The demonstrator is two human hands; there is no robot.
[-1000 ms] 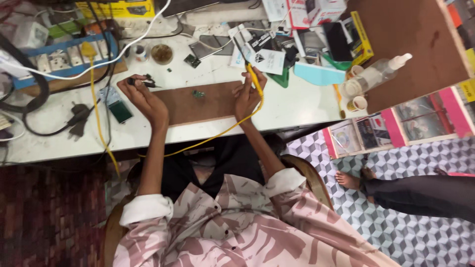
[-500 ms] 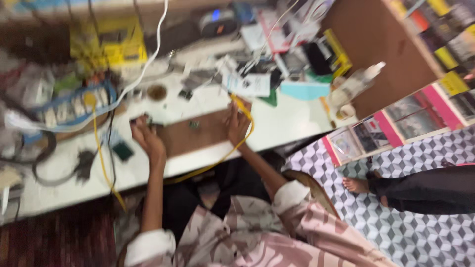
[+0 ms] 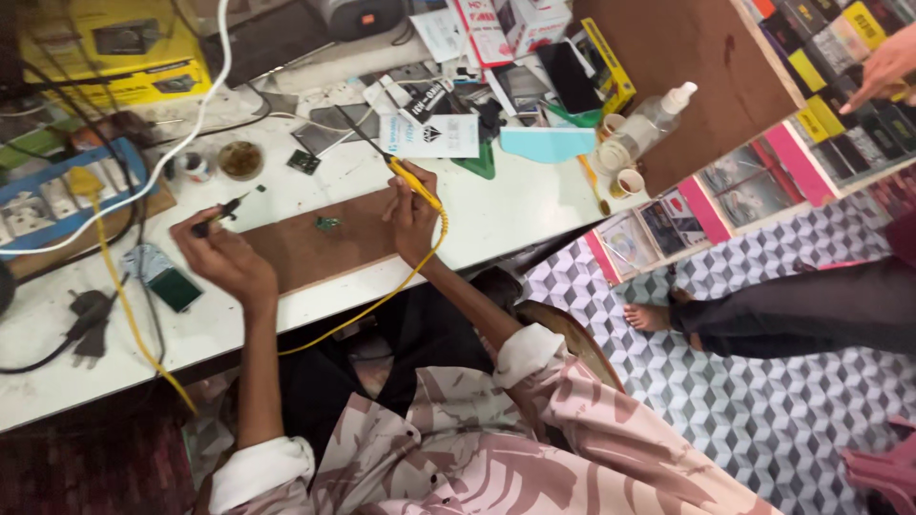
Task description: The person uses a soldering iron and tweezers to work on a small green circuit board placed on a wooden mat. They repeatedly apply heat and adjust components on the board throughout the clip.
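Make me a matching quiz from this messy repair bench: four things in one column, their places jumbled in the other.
Things:
1. Yellow-handled iron
2. Black tweezers
3. Small green chip
4. Pump bottle

Places:
A. on the brown mat
B. in the right hand
C. lying beside the paper cups
D. in the left hand

Pairs: 1-B, 2-D, 3-A, 4-C
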